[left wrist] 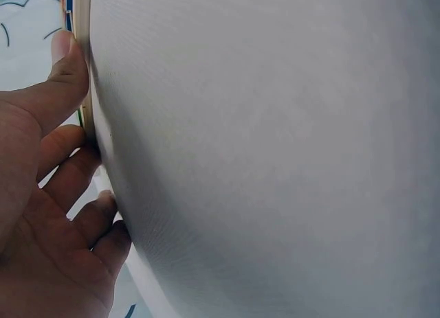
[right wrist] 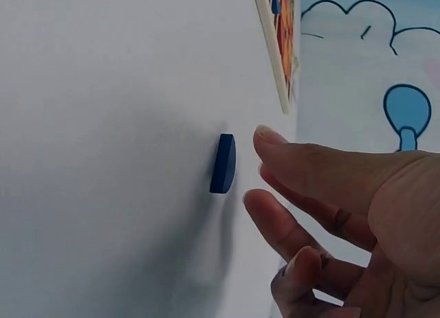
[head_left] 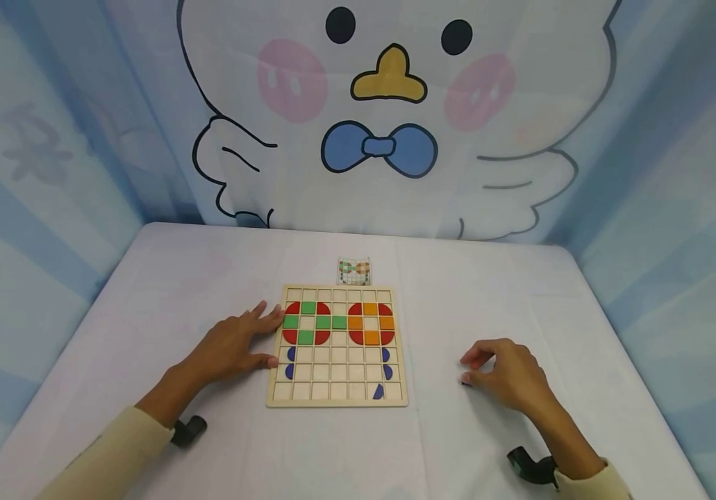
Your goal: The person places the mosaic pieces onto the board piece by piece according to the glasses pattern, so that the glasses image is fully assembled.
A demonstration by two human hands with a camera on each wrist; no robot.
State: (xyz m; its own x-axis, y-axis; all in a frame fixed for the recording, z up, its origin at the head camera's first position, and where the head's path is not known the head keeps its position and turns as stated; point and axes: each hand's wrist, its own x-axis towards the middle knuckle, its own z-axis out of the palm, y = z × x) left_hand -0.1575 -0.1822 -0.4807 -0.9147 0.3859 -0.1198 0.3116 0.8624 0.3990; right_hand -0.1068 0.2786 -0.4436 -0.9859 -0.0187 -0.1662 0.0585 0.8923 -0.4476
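A wooden grid board (head_left: 337,403) holds red, green and orange tiles in its upper rows and several blue curved tiles lower down. My left hand (head_left: 232,345) touches the board's left edge, thumb and fingers spread along it; the left wrist view has the thumb (left wrist: 65,77) against the frame. To the right of the board, my right hand (head_left: 508,371) is over a blue curved tile (right wrist: 224,164) lying on the table. In the right wrist view its thumb and fingers (right wrist: 275,222) are parted and stand just off the tile. The hand mostly covers that tile in the head view.
A small pattern card (head_left: 354,271) sits against the board's top edge. The white table (head_left: 207,444) carries both, with a printed curtain (head_left: 383,194) behind it and at the sides. A dark wrist camera (head_left: 189,431) is strapped under the left wrist, another (head_left: 529,467) at the right.
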